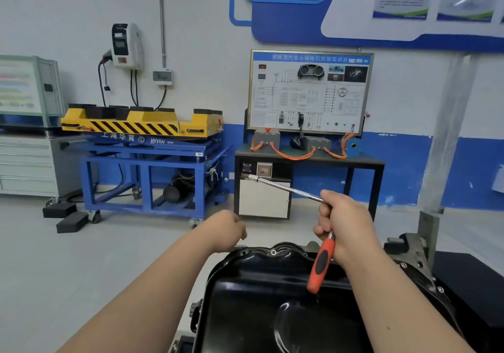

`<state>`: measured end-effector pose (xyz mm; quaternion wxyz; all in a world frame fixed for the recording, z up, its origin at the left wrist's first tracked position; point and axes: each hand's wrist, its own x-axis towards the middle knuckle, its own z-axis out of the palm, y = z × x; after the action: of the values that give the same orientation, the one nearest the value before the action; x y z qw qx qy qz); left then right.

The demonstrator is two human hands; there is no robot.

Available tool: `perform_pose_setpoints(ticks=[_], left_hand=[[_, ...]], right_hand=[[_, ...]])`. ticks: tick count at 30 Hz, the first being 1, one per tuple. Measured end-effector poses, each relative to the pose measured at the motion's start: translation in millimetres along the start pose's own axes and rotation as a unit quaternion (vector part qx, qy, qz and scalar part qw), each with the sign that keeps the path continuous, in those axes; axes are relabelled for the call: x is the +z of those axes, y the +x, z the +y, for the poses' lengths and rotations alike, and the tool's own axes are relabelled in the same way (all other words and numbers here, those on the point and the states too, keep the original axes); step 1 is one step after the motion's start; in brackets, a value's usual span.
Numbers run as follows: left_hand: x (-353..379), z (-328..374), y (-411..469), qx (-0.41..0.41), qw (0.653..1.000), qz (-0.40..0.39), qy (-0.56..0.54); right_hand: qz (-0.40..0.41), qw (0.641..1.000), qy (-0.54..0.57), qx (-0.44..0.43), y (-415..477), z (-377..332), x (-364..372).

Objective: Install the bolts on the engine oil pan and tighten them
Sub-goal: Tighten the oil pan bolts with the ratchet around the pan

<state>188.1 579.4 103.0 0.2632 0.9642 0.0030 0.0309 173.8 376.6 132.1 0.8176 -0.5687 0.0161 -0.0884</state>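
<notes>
The oil pan point(259, 292) sits low in the middle of the view, just under both forearms, seated bottom-up on the engine. It is a black, glossy pressed-metal shell with rounded corners, a shallow stamped hollow in its floor and a thin scalloped flange point(273, 252) carrying small round bolt points. Whether those hold bolts or are bare holes is too small to tell.

The right grip point(343, 221), a bare hand, is closed round a socket driver point(321, 265) just where the shaft leaves the handle. The orange-and-black handle hangs down over the pan. The long polished shaft point(286, 189) slants up and away to the left, ending in a small socket. The left grip point(226, 230) hovers over the pan's far left corner with its knuckles towards the camera and its fingers turned under, so whether it pinches a bolt cannot be told.

The pan looks stiff and probably light for its size, with slick paint, so the flange is the sensible place to steady it. The chrome shaft would likely slip under torque. The rubbery handle looks like the better hold for tightening, while bolts this small are probably best started by fingertip.
</notes>
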Motion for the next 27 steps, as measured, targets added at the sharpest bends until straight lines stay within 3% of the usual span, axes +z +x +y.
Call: perform_pose_setpoints(ticks=[3, 6, 17, 27], left_hand=[[-1.4, -10.0, -1.6, -0.024, 0.998, -0.033, -0.042], [-0.2, -14.8, -2.7, -0.023, 0.999, -0.046, -0.010], [8.8, -2.4, -1.3, 0.050, 0.993, 0.015, 0.103], [4.9, -17.8, -0.2, 0.005, 0.990, -0.077, -0.118]], right_hand=[[0.004, 1.000, -0.007, -0.006, -0.4, 0.2, -1.6], [0.002, 1.000, -0.019, -0.019, -0.6, 1.3, -1.5], [0.004, 0.998, -0.049, -0.045, -2.2, 3.5, -5.2], [-0.001, 0.996, -0.077, -0.046, -5.2, 4.1, -5.1]])
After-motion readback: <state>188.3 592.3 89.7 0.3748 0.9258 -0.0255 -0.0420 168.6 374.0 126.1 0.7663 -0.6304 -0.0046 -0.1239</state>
